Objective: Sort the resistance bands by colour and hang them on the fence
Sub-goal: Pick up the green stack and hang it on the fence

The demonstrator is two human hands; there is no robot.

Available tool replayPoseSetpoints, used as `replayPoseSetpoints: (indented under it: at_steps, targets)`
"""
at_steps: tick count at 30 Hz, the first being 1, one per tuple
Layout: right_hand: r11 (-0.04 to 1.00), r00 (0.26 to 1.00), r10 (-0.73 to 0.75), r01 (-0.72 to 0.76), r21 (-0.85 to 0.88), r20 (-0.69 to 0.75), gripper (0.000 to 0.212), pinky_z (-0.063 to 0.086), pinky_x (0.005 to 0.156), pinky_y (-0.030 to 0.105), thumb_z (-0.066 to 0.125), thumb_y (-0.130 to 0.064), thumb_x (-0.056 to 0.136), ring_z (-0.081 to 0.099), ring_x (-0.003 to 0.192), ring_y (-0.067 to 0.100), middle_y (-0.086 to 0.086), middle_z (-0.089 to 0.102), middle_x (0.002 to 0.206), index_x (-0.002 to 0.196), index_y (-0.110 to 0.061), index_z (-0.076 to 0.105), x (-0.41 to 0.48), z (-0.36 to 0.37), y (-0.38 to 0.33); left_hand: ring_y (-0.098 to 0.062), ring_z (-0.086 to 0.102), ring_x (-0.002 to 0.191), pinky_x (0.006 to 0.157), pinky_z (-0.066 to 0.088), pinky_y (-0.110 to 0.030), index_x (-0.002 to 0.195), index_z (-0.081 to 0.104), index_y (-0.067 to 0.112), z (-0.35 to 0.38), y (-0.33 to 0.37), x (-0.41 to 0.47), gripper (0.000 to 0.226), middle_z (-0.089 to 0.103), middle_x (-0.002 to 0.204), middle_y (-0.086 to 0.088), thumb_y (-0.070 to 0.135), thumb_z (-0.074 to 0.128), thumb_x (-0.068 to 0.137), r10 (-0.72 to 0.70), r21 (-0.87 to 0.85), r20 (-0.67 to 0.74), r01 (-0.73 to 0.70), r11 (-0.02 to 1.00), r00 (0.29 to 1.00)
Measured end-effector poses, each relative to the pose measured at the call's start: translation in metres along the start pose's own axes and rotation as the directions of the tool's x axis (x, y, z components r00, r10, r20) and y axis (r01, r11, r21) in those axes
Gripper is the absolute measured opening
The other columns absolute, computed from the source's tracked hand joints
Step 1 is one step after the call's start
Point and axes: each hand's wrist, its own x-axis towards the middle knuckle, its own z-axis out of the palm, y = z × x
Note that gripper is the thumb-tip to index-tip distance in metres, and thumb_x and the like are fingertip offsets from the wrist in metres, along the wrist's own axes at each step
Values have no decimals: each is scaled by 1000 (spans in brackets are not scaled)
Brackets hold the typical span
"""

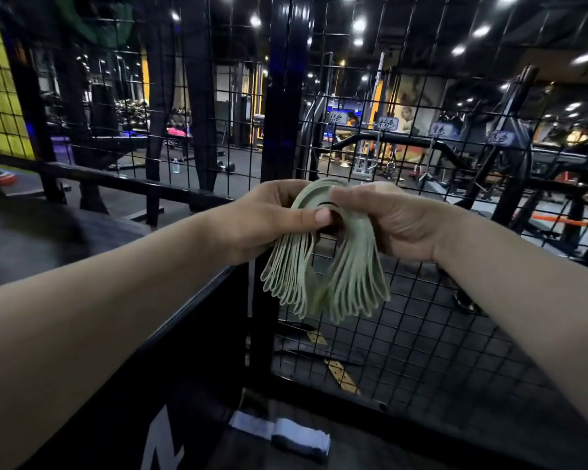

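A thick bunch of pale green resistance bands (347, 283) hangs in loops at the centre of the head view. My left hand (265, 218) grips the bunch from the left, thumb pressed across the top. My right hand (391, 218) holds the same bunch from the right, fingers curled over it. A thin black ring or hook shows between my thumbs. The black wire-mesh fence (404, 130) stands right behind the bands. Small label tags (387, 123) hang on its mesh to the right at about head height.
A thick black fence post (280, 96) rises just behind my hands. A black padded panel (190, 334) slopes down at the lower left. Black bands (202, 96) hang on the left fence section. Gym machines and a dark floor lie beyond the mesh.
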Motion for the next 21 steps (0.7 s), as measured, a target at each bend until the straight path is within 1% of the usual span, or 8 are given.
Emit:
replayPoseSetpoints:
  at_steps: [2,4,5,7,9,13,16,21]
  targets:
    - [1000,1000,14,-14,25,13,35,58,79,33,63,-22,89,68,87,21,11,70,99,116,0,64,1,3,-2,-33,63,105,93,54,-43,124,59,1,-2,-2,-1,58,65,113,-19,21,81,75,0,47,31,-1,999,1000]
    - [999,998,40,-41,8,54,32,48,98,45,57,-24,93,61,96,27,13,64,107,119,-5,64,2,4,1,-33,65,109,95,53,-39,125,55,-2,0,-3,-2,54,67,113,-19,13,76,78,-7,119,24,4,993,1000]
    - [998,996,55,-56,15,69,32,46,95,44,56,-25,92,60,92,25,12,64,104,117,-8,64,1,6,0,-33,65,110,96,52,-40,125,55,-3,1,-3,-2,52,68,113,-18,10,75,79,-3,149,9,2,989,1000]
    - [995,994,74,-80,64,85,30,55,76,31,53,-25,92,64,74,15,5,67,90,114,-8,63,1,9,0,-28,67,107,94,52,-36,122,57,0,3,-4,-2,47,70,109,-13,10,73,79,-2,173,-14,4,985,1000]
    - [994,994,55,-64,91,96,27,56,63,24,50,-24,95,66,66,10,1,69,82,112,-6,61,2,9,2,-23,70,102,89,54,-33,119,60,5,3,-3,-3,43,72,106,-9,15,73,80,-23,163,-14,25,986,1000]
    - [995,993,18,-30,94,119,36,58,71,29,52,-26,94,69,79,17,5,68,93,123,-5,57,3,10,1,-21,70,105,87,56,-29,130,54,11,7,7,0,53,72,111,-6,21,75,82,-25,237,-46,35,971,999]
    - [993,996,23,-32,111,85,25,56,60,25,48,-28,94,68,65,13,1,69,78,104,-8,60,3,9,-5,-25,69,107,92,56,-34,129,56,11,6,13,4,50,70,116,-11,22,73,82,9,293,-75,13,956,997]
    - [995,994,74,-79,63,78,56,51,59,25,52,-62,84,54,61,12,1,60,75,102,-11,66,5,1,-8,-28,67,111,101,52,-39,122,61,6,-1,5,8,37,69,116,-14,17,71,88,26,311,-71,-3,951,997]
